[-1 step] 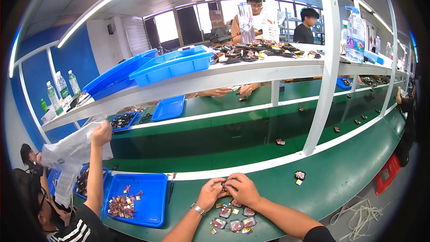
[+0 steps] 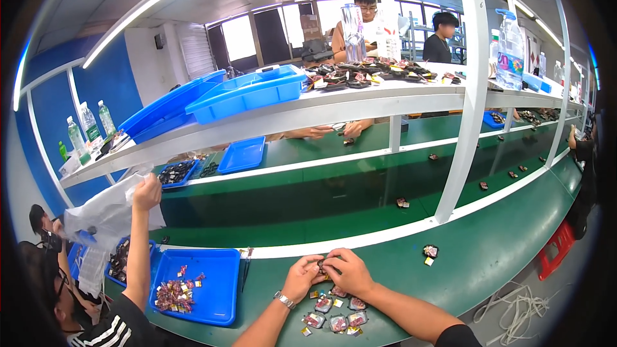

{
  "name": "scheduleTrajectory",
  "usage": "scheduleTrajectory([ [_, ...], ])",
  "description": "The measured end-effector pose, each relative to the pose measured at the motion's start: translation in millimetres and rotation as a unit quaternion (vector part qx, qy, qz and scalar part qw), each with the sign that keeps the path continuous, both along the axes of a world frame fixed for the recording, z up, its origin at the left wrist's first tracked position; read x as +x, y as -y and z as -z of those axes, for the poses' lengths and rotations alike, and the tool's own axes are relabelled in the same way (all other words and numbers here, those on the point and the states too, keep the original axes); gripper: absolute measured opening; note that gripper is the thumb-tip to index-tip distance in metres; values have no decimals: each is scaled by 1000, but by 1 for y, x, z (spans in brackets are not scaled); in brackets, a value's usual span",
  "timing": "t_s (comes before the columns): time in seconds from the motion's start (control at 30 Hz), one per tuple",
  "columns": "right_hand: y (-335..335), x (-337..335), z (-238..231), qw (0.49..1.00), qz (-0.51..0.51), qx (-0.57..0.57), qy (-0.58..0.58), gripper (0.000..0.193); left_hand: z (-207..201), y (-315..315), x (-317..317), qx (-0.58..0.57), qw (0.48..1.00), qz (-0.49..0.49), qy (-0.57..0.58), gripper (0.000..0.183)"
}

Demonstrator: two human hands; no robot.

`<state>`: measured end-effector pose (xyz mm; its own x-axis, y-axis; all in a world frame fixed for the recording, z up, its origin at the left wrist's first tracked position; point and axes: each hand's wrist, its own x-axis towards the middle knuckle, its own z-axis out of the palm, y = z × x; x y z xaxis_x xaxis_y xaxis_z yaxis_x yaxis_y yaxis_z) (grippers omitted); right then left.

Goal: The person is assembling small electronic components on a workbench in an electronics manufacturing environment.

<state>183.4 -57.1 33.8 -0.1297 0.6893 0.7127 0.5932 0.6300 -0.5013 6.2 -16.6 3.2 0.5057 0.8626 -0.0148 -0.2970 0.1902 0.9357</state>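
My left hand [image 2: 303, 277] and my right hand [image 2: 348, 274] meet over the green bench, fingers pinched together. Between them is a small dark part [image 2: 321, 266], mostly covered by the fingertips; its exact kind I cannot make out. Just below my hands, beside my right forearm, lie several small rounded electronic units [image 2: 338, 324] with pale casings, reddish wires and white-and-yellow tags. To the left of my left forearm, a blue tray [image 2: 222, 289] holds a heap of small red-wired parts [image 2: 175, 295] with white tags. One more dark unit [image 2: 430, 252] rests farther right on the bench.
A pair of dark tweezers [image 2: 245, 270] lies beside the blue tray. Beyond a white rail runs a green conveyor belt [image 2: 308, 205] with scattered units. A white post [image 2: 464, 109] rises ahead of me. At left, a co-worker lifts a translucent plastic bag [image 2: 106, 209].
The co-worker's raised hand and plastic bag at left have shifted very slightly. My own hands and the parts around them look the same.
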Motion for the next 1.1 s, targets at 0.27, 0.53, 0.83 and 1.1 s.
scheduleTrajectory([
  [0.27, 7, -6, -9, 998, 28, 23, 51, 16, -2, 1, -3, -12, 1000, -3, 11, 28],
  [0.53, 7, -5, -6, 995, 43, 25, 80, 13, -8, 5, 1, -9, 1000, -1, 8, 27],
  [0.83, 5, -4, -4, 992, 46, 44, 112, 16, -9, 6, 3, -18, 999, -6, 33, 25],
  [1.1, 4, -6, -2, 986, -49, -87, -130, 20, -1, 6, 10, 77, 989, -101, -78, 22],
])
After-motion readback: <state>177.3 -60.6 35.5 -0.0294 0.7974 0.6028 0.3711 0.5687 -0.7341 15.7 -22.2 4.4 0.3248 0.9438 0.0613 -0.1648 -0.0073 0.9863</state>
